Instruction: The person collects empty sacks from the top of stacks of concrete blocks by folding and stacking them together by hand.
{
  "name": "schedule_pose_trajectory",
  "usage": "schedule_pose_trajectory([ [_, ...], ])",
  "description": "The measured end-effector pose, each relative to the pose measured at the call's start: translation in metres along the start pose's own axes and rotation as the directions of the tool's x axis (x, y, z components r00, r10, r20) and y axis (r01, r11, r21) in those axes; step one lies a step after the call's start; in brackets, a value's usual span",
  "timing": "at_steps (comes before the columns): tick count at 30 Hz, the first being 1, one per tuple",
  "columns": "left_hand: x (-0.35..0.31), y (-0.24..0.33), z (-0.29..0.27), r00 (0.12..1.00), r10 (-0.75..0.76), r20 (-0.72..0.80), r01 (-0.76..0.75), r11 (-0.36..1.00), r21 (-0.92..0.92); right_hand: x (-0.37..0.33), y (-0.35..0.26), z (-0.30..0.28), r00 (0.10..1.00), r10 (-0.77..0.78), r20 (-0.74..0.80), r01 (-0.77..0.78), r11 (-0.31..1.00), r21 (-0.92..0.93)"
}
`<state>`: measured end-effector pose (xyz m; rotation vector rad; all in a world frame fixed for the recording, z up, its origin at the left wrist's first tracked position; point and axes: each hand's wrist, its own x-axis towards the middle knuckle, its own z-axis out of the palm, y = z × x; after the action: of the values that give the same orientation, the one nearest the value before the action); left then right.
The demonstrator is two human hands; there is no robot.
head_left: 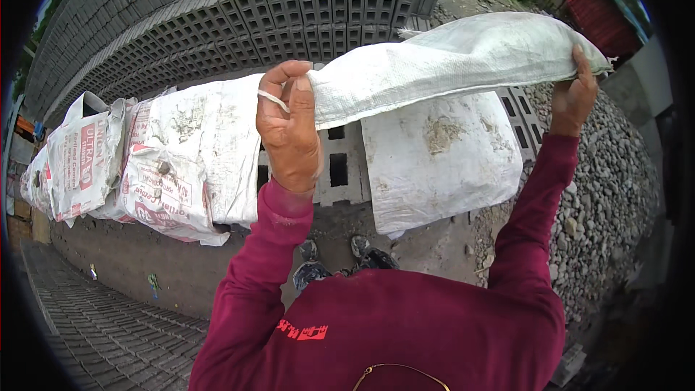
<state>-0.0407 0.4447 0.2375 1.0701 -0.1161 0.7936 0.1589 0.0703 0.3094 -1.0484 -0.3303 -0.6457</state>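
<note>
Yard: grey hollow blocks (pixel 318 3) stacked behind, gravel (pixel 601 210) at right. One white woven sack (pixel 463 58) is raised above a covered row, spanning both hands. Left hand (pixel 291 130): fingers curled tight, pinching its left end; right hand (pixel 574 98): closed on the opposite end (grip partly hidden). Judged light, limp, slightly slippery; best held by corners. Count: one raised sack, one white sheet (pixel 470 174) below, at least two printed bags (pixel 170 188) at left; blocks uncounted.

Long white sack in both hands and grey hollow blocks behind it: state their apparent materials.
Long white sack: probably woven plastic, faintly glossy, given its fine weave and fraying. Stacked grey hollow blocks: likely matte concrete, by their dull faces.
</note>
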Motion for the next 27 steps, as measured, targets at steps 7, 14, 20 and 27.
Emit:
schedule_pose_trajectory([
  [7, -0.196, -0.039, 0.018, 0.792, -0.437, 0.426, 0.263, 0.874, 0.408, -0.15, -0.003, -0.215, 0.801, 0.338, -0.494, -0.389, 0.921, -0.001],
  [14, -0.147, -0.041, 0.046, 0.801, -0.529, 0.281, 0.39, 0.816, 0.426, -0.141, 0.043, -0.255, 0.757, 0.411, -0.508, -0.576, 0.787, -0.221],
  [20, -0.157, -0.013, 0.027, 0.818, -0.405, 0.408, 0.214, 0.873, 0.439, -0.15, -0.024, -0.19, 0.794, 0.527, -0.302, -0.516, 0.848, 0.122],
  [27, -0.245, -0.042, -0.159, 0.773, -0.634, 0.012, 0.432, 0.541, 0.722, -0.331, 0.024, -0.308, 0.509, 0.353, -0.785, -0.824, 0.463, -0.326],
])
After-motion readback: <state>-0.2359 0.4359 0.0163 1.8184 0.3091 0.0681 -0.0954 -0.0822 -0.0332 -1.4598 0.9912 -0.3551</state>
